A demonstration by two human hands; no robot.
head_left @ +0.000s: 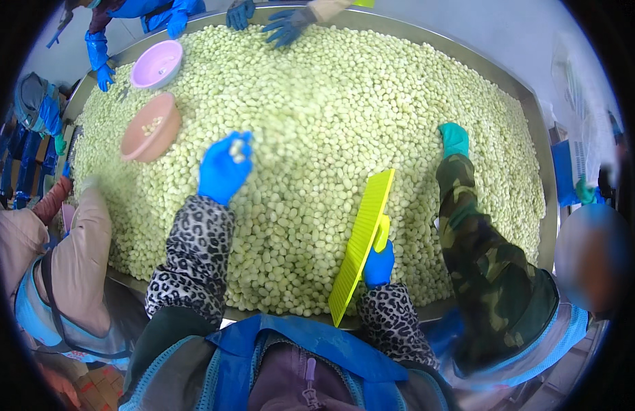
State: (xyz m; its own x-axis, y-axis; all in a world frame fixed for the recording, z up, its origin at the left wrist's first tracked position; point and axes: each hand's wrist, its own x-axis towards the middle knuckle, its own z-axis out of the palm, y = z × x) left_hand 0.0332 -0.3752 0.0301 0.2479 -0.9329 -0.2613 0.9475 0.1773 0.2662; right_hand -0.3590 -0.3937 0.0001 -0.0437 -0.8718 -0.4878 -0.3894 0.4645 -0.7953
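My left hand [225, 169], in a blue glove, is raised over a heap of pale green oval pieces [300, 226]; their exact kind I cannot tell. Its fingers curl round a few of these pieces. In my right hand [380, 264], also blue-gloved, is the handle of a yellow ribbed board [360, 250], shaped like a plasterer's float. The board stands on edge at the near side of the heap, its ribbed face turned left. Leopard-print sleeves cover both my forearms.
A wide metal-rimmed table [536, 113] bears the heap. A pink bowl [168, 127] with a few pieces and a lilac bowl [156, 64] sit at the left. Co-workers reach in around it: a green glove [454, 140] at right, dark blue gloves [288, 26] at the far side.
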